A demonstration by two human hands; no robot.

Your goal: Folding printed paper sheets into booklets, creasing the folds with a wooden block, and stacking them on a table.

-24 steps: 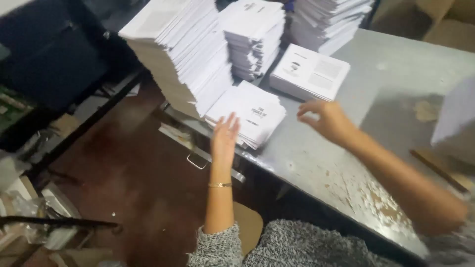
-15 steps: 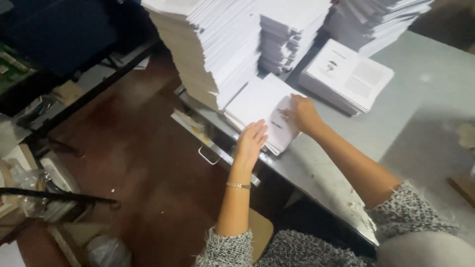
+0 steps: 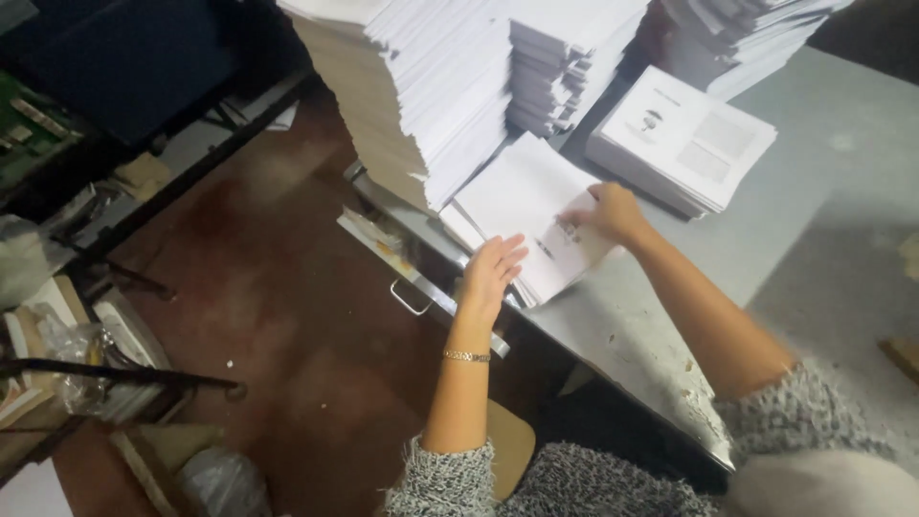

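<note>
Both hands lie flat and unclenched, left hand [image 3: 490, 273] and right hand [image 3: 613, 213], on the printed booklet pile [image 3: 536, 215], which overhangs the grey table [image 3: 823, 220] edge and may slide off.

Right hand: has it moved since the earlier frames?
Yes. The right hand moved from the bare table onto the low paper stack beside the tall pile.

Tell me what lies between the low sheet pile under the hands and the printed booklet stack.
Head view: only a bare strip of grey table separates low sheet pile from printed booklet stack.
</note>
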